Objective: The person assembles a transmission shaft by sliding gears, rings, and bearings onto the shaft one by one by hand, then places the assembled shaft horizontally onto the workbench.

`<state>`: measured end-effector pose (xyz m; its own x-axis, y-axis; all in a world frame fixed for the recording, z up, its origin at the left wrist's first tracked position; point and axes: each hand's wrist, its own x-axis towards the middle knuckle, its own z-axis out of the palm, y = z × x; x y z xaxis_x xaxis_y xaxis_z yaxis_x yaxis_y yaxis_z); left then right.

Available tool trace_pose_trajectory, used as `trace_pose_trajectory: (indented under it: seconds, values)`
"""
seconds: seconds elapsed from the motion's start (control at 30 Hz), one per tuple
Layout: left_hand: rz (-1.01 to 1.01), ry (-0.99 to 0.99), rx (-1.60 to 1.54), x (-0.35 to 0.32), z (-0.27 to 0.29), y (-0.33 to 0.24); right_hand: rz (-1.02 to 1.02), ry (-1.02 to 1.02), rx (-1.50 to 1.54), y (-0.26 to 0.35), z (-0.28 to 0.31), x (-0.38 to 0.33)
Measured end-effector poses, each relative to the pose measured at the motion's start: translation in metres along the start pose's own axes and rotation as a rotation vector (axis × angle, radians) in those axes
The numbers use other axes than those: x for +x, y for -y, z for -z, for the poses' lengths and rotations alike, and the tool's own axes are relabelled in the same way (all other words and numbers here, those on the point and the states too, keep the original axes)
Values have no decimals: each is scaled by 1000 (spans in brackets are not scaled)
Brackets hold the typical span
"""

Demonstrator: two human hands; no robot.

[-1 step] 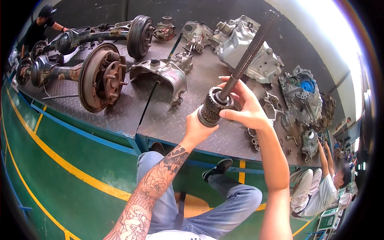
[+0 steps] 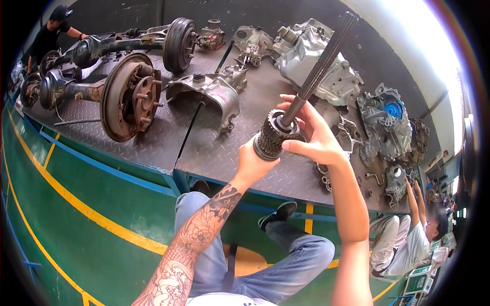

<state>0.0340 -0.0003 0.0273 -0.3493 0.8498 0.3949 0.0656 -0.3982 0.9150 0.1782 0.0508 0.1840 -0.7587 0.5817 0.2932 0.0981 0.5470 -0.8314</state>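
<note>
The gear (image 2: 272,136) sat around the tilted shaft's (image 2: 326,60) lower end, held up at the table (image 2: 140,145), its base clasped in the left hand (image 2: 252,162) and its top in the right hand (image 2: 322,138); fitting looked done, setting down outstanding.

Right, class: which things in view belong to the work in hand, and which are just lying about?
In hand:
gears, in the left hand
shaft, by the right hand

Seemingly lying about:
near axle
far axle
curved casing
big casing
blue-ringed casing
</note>
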Motion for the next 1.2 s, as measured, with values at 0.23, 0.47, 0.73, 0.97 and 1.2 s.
trace_pose_trajectory:
  seconds: [0.23,0.47,0.73,0.97,1.2]
  values:
    - [-6,-3,-15,-1,0,-1,33,-10,321,-17,-9,-2]
    - [-68,-7,-55,-2,-4,-5,43,-14,311,-21,-6,-11]
    - [-38,24,15,-2,-6,4,32,-401,524,-94,41,-29]
    - [-55,62,-45,-4,-7,12,-354,-610,-587,-278,53,-91]
    - [42,93,-71,-5,-7,9,-608,-526,-736,-262,31,-60]
